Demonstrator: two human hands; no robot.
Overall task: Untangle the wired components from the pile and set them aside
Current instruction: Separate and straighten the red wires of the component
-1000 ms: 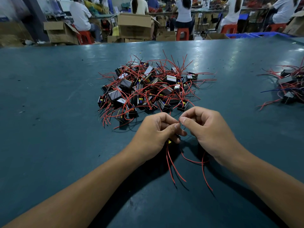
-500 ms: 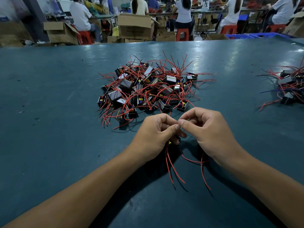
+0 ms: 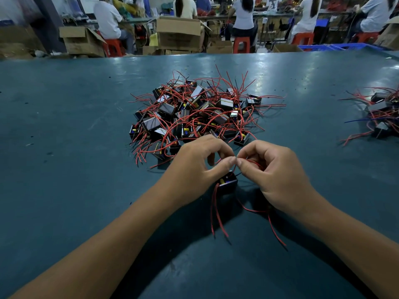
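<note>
Both hands, left hand [image 3: 194, 169] and right hand [image 3: 274, 175], pinch the component's [image 3: 226, 182] wires [image 3: 217, 214] trailing toward the person.

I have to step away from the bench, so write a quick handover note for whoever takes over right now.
Left hand: pinches a red wire at its fingertips.
Right hand: pinches the same wire, fingertips meeting the left's.
Black wired component: below the fingertips, out of the pile, its red leads trailing toward you on the green table.
Main pile: ahead at centre, tangled.
Set-aside group: far right.
Done: some components set aside.
Left: free this one, place it right, then clear the pile.
</note>
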